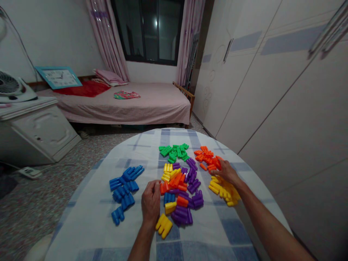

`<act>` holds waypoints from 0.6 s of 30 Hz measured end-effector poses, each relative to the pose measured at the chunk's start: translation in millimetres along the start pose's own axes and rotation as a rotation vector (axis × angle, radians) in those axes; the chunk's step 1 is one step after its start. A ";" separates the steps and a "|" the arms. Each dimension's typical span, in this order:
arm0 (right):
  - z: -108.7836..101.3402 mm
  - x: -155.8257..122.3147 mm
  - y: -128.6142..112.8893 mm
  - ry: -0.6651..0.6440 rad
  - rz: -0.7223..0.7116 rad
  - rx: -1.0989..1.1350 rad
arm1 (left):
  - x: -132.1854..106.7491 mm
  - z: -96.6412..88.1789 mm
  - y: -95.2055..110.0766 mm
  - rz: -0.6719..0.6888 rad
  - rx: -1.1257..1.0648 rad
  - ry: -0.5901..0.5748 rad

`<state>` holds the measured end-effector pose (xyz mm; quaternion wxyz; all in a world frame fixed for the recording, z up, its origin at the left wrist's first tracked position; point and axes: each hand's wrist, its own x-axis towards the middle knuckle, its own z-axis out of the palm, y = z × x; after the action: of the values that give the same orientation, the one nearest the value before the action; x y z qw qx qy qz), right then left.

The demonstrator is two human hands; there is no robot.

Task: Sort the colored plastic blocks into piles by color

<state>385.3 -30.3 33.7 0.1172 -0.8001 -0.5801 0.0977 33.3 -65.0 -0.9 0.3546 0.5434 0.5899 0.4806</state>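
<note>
My left hand (151,201) rests at the left edge of a mixed pile, its fingers curled. Its fingertips meet an orange plastic piece (164,187); whether they grip anything is hidden. Purple (182,215), yellow (170,207) and blue tube-like pieces (169,198) lie in that pile. One yellow piece (164,225) sits beside my left wrist. Over on the right, my right hand (227,172) reaches across to the orange group (206,156), thumb and fingers apart at its near edge. Beneath that hand and forearm lies a yellow group (224,190), partly covered.
Green pieces (174,151) form a group at the table's far side, blue ones (123,192) at the left. A checked cloth (89,217) covers the round table. Beyond stand a bed (152,105), a white cabinet (40,130) and a tall wardrobe (272,108) close on the right.
</note>
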 end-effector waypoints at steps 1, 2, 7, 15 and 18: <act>0.9 2.4 -3.6 0.016 -0.017 -0.005 | 0.1 0.2 -0.6 0.000 -0.001 0.000; 1.2 4.2 -6.4 0.023 -0.028 -0.016 | 0.1 0.4 -0.9 -0.001 -0.001 0.000; -3.1 1.0 -19.6 0.151 -0.014 -0.156 | -0.2 1.2 1.6 -0.014 0.007 0.001; 27.9 -8.5 -79.2 0.193 -0.515 0.133 | 0.5 1.4 1.2 0.019 0.003 0.004; 44.4 -9.8 -98.0 0.191 -0.464 0.070 | 0.0 1.3 -0.3 0.016 -0.001 0.002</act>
<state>280.5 -6.9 21.1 0.2187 -0.6465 -0.7308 0.0121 34.5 -64.8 -1.6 0.3502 0.5474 0.5859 0.4842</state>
